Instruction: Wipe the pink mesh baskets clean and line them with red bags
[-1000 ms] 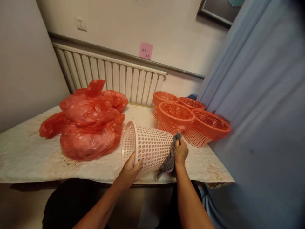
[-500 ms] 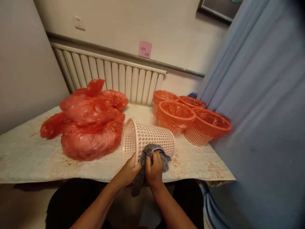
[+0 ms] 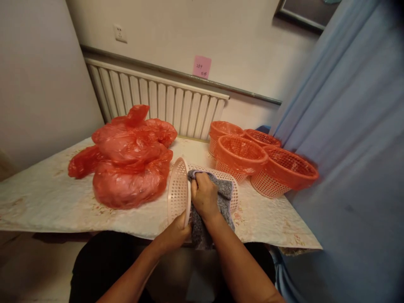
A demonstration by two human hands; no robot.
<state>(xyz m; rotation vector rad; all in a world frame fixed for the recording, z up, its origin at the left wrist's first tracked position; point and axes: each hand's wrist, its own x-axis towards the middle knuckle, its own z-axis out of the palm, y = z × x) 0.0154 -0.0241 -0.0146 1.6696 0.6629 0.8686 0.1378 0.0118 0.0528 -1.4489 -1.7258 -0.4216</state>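
Observation:
A pale pink perforated plastic wastebasket [image 3: 179, 191] lies on its side on the table, its mouth facing left. My left hand [image 3: 176, 229] is closed on the near part of its rim. My right hand [image 3: 204, 195] is closed on a grey cloth [image 3: 224, 189] with a light purple edge and presses it against the basket's outer side, close to the rim. The cloth hangs down over the near side of the basket, and its lower end reaches past the table edge. Part of the basket wall is hidden behind the cloth and my right hand.
Several wastebaskets [image 3: 241, 153] lined with red plastic bags stand at the back right, beside a blue curtain [image 3: 334, 126]. Bulging red plastic bags [image 3: 132, 181] are heaped on the left. A floral cloth [image 3: 50, 202] covers the table. Behind it are a radiator [image 3: 158, 99] and wall.
My right hand has moved up and away with the cloth, from the basket's near side to higher near the rim. The cloth is more spread out. The view has shifted slightly left.

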